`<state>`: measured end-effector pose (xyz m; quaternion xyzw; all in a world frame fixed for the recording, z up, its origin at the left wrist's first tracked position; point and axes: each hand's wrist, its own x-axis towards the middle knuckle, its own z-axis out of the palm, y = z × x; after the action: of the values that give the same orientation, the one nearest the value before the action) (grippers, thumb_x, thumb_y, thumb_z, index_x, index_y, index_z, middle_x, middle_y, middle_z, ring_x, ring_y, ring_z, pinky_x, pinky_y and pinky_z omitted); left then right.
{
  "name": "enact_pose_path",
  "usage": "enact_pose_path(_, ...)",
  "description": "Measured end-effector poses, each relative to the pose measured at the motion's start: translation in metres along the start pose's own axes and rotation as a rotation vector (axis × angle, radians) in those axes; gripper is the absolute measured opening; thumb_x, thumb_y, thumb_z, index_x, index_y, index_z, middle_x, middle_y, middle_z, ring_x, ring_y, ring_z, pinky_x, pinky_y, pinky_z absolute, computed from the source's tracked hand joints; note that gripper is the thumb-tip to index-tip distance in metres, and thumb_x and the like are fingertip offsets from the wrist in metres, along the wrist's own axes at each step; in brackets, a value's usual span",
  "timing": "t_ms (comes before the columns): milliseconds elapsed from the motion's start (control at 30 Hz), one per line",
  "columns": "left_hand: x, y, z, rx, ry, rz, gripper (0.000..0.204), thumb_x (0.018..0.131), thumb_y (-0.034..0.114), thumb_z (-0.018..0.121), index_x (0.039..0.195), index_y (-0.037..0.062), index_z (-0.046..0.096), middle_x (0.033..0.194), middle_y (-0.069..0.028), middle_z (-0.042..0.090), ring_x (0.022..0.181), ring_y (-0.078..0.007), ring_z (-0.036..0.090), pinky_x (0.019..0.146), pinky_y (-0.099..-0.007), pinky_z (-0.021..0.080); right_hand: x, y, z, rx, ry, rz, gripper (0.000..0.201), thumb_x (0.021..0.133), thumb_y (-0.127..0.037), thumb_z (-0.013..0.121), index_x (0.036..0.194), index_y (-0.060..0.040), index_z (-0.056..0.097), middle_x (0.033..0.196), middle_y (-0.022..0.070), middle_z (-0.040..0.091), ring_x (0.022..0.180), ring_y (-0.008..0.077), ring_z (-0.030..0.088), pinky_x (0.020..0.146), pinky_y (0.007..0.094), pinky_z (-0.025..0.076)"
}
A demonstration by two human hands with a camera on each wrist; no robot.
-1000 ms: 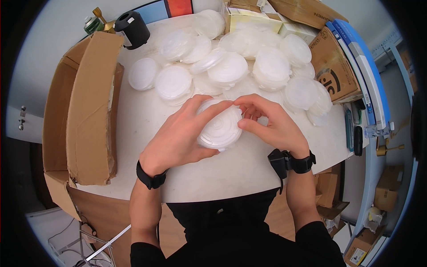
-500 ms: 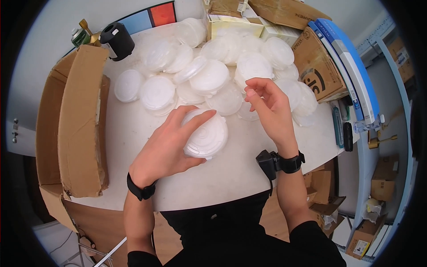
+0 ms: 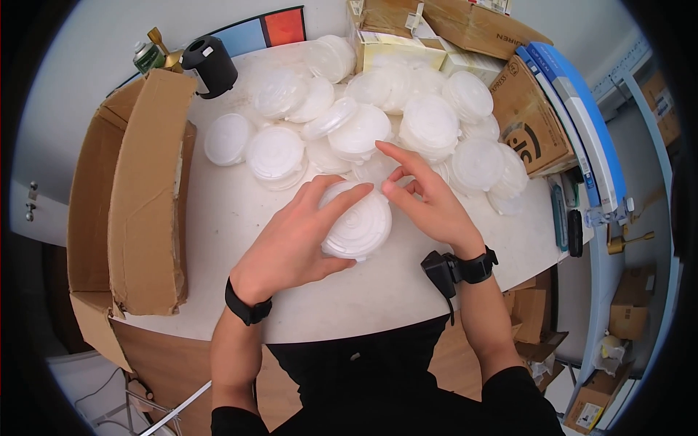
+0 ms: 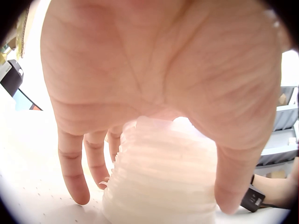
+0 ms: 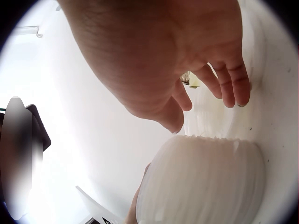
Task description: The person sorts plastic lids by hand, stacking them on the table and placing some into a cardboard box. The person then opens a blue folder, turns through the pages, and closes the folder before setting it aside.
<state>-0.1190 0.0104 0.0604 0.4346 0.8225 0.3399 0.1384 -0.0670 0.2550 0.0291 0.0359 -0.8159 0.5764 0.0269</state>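
A tall stack of round translucent white plastic lids stands at the front middle of the table. My left hand grips it from the left, fingers over the far side and thumb at the near side. In the left wrist view the ridged layers of the stack show between the thumb and fingers. My right hand is just right of the stack, thumb close to its upper edge and index finger pointing away. In the right wrist view nothing lies between the right thumb and fingers, above the stack.
Behind the hands lies a spread of more lids in piles. An open cardboard box stands along the left side, with a black cylinder behind it. On the right are a carton and blue folders.
The right hand lifted off the stack's right edge, moved up and right over the lid pile, then came back beside the stack. The left hand kept its grip; the head view shifted slightly.
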Motion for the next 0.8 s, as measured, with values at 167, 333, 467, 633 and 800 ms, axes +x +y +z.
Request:
enact_pose_path(167,0.002,0.002,0.003,0.02,0.008,0.034,0.102,0.062,0.011,0.094,0.153,0.0219,0.05,0.148,-0.0176,0.047,0.125,-0.0408,0.058,0.102,-0.0431,0.053,0.003,0.004,0.002,-0.021,-0.059,0.013,0.054,0.105,-0.025,0.062,0.156,-0.0132,0.048,0.141,0.0073,0.054,0.102,0.0138,0.054,0.083,0.0261,0.047)
enact_pose_path(333,0.002,0.003,0.004,0.015,0.004,0.058,0.101,0.063,0.012,0.094,0.153,0.0215,0.05,0.148,-0.0169,0.047,0.127,-0.0401,0.056,0.102,-0.0432,0.053,0.002,0.003,0.003,0.162,0.072,0.147,0.047,0.107,-0.025,0.061,0.149,-0.0056,0.053,0.126,0.0032,0.061,0.092,0.0111,0.054,0.084,0.0248,0.046)
enact_pose_path(467,0.002,0.003,0.002,0.01,-0.011,0.054,0.1,0.063,0.011,0.094,0.153,0.0213,0.05,0.148,-0.0164,0.047,0.129,-0.0395,0.055,0.103,-0.0434,0.053,0.006,0.007,-0.002,0.201,0.226,0.138,0.031,0.105,-0.02,0.064,0.131,-0.0028,0.059,0.114,0.0008,0.062,0.083,0.0082,0.054,0.078,0.023,0.046)
enact_pose_path(633,0.003,0.004,0.005,0.019,0.051,0.052,0.107,0.062,0.011,0.094,0.157,0.0214,0.044,0.153,-0.0176,0.043,0.132,-0.0408,0.054,0.105,-0.0437,0.052,0.004,-0.004,-0.002,0.395,0.494,-0.025,0.026,0.099,-0.009,0.071,0.117,-0.0022,0.053,0.103,0.0004,0.057,0.076,0.0051,0.055,0.065,0.0217,0.043)
enact_pose_path(800,0.003,0.005,0.003,0.017,0.144,-0.024,0.119,0.061,0.012,0.096,0.162,0.019,0.032,0.16,-0.0193,0.037,0.137,-0.0428,0.051,0.109,-0.0454,0.051,0.002,-0.014,0.0,0.366,0.589,-0.154,0.044,0.099,-0.008,0.071,0.137,0.0004,0.049,0.109,0.0026,0.057,0.081,0.0089,0.06,0.069,0.0222,0.046)
